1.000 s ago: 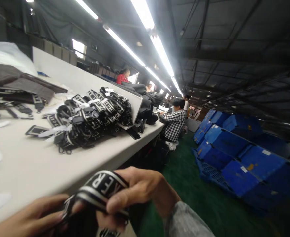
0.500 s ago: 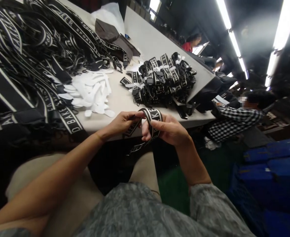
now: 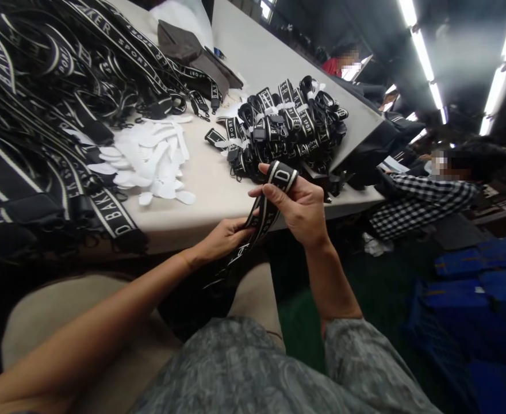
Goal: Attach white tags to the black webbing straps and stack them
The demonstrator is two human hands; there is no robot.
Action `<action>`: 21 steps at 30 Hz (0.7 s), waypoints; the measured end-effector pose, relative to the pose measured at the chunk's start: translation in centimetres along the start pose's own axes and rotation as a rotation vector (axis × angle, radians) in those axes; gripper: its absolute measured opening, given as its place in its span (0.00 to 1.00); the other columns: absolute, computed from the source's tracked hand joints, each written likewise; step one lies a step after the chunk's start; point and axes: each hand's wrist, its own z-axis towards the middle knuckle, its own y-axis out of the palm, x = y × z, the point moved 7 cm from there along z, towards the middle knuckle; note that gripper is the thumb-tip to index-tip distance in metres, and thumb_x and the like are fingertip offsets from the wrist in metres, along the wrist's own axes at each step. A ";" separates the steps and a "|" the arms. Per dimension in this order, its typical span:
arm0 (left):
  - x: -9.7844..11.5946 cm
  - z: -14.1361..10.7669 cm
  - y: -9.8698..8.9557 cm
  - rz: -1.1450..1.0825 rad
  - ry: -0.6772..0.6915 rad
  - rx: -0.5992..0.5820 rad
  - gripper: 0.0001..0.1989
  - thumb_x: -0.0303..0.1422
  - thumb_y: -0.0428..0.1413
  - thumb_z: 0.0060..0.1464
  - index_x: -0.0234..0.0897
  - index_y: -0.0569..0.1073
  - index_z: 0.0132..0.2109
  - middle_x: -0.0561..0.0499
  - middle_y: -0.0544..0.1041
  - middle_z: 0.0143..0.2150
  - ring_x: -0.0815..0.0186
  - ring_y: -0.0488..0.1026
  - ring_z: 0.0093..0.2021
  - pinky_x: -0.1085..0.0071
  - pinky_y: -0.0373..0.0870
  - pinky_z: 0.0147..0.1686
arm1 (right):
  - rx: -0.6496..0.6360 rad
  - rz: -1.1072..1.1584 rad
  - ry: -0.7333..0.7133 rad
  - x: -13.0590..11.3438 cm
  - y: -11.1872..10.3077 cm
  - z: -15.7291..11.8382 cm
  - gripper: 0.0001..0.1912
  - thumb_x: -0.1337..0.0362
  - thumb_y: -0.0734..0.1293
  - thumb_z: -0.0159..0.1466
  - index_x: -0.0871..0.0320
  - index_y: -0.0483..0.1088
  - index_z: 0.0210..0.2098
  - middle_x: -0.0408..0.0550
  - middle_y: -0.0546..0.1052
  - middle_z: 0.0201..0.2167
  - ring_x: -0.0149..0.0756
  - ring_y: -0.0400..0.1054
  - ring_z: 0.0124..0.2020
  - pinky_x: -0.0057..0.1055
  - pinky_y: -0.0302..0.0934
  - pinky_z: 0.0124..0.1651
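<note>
A black strap (image 3: 271, 217) with white edge lines and white lettering runs between my two hands. My right hand (image 3: 300, 207) is closed on its upper part, where the strap loops over the fingers, thumb pressed on the front. Lower and to the left, my left hand (image 3: 227, 238) pinches the strap, and its loose end hangs past the table edge, blurred. Just beyond my right hand lies a heap of rolled straps (image 3: 287, 123) bound with white bands. A pile of white strips (image 3: 149, 158) lies on the table to the left of my hands.
Many loose lettered straps (image 3: 119, 46) cover the left of the table (image 3: 205, 190). Behind the strips is a dark brown folded piece (image 3: 188, 54) beside clear plastic (image 3: 184, 20). A person in a checked shirt (image 3: 429, 195) sits at right, near blue crates (image 3: 472, 299).
My right hand has risen, pulling the strap's loop upward. My left hand has shifted slightly lower along the strap. The view has turned a little.
</note>
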 end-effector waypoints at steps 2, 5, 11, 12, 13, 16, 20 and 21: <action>-0.1 0.0 -0.2 0.027 0.011 0.021 0.19 0.42 0.50 0.62 0.32 0.76 0.49 0.49 0.79 0.42 0.62 0.73 0.39 0.71 0.71 0.42 | 0.063 -0.070 -0.033 0.1 -0.6 -0.4 0.23 0.55 0.71 0.60 0.59 0.73 0.51 0.45 0.81 0.35 0.32 0.76 0.30 0.28 0.74 0.34; -0.3 0.2 -0.6 0.121 0.039 0.062 0.18 0.41 0.49 0.63 0.33 0.75 0.49 0.49 0.77 0.41 0.61 0.72 0.42 0.69 0.70 0.47 | 0.153 -0.092 -0.045 0.3 -1.5 -1.0 0.22 0.55 0.72 0.60 0.59 0.74 0.51 0.45 0.81 0.33 0.32 0.75 0.30 0.27 0.73 0.33; -0.3 1.1 0.1 0.183 0.088 -0.029 0.16 0.39 0.48 0.64 0.34 0.76 0.43 0.47 0.76 0.43 0.60 0.71 0.44 0.69 0.68 0.49 | 0.266 0.202 0.010 2.3 -1.3 -0.6 0.23 0.54 0.70 0.62 0.57 0.70 0.53 0.45 0.81 0.34 0.31 0.76 0.28 0.27 0.73 0.32; -0.4 1.3 0.3 0.142 0.060 -0.046 0.16 0.40 0.48 0.64 0.34 0.76 0.44 0.47 0.76 0.44 0.59 0.71 0.44 0.69 0.68 0.48 | 0.295 0.243 0.003 2.7 -1.3 -0.4 0.22 0.54 0.69 0.63 0.58 0.70 0.53 0.46 0.81 0.34 0.31 0.76 0.28 0.27 0.73 0.32; -0.6 1.3 0.6 0.087 0.009 -0.067 0.17 0.41 0.48 0.64 0.35 0.76 0.47 0.48 0.77 0.45 0.59 0.71 0.44 0.69 0.68 0.48 | 0.328 0.269 -0.009 3.1 -1.4 -0.1 0.22 0.54 0.69 0.63 0.58 0.69 0.53 0.47 0.81 0.35 0.31 0.76 0.28 0.27 0.73 0.32; -1.8 1.4 1.1 -0.082 -0.181 -0.073 0.22 0.48 0.50 0.62 0.38 0.74 0.52 0.48 0.79 0.44 0.59 0.73 0.42 0.69 0.70 0.44 | 0.450 0.282 -0.073 3.9 -2.7 1.0 0.21 0.54 0.69 0.64 0.60 0.69 0.51 0.50 0.81 0.38 0.30 0.75 0.26 0.26 0.73 0.30; -3.5 1.2 2.4 -0.227 -0.358 -0.072 0.33 0.59 0.48 0.56 0.34 0.77 0.47 0.46 0.81 0.37 0.57 0.75 0.37 0.67 0.72 0.37 | 0.592 0.293 -0.187 3.5 -5.0 2.0 0.20 0.54 0.66 0.66 0.60 0.66 0.52 0.53 0.80 0.44 0.29 0.74 0.25 0.26 0.72 0.28; -3.8 1.2 2.8 -0.267 -0.384 -0.069 0.36 0.62 0.46 0.54 0.33 0.78 0.46 0.44 0.81 0.35 0.56 0.75 0.36 0.66 0.72 0.37 | 0.618 0.303 -0.214 3.2 -5.4 2.2 0.19 0.55 0.65 0.67 0.59 0.66 0.52 0.53 0.79 0.46 0.28 0.74 0.25 0.26 0.72 0.28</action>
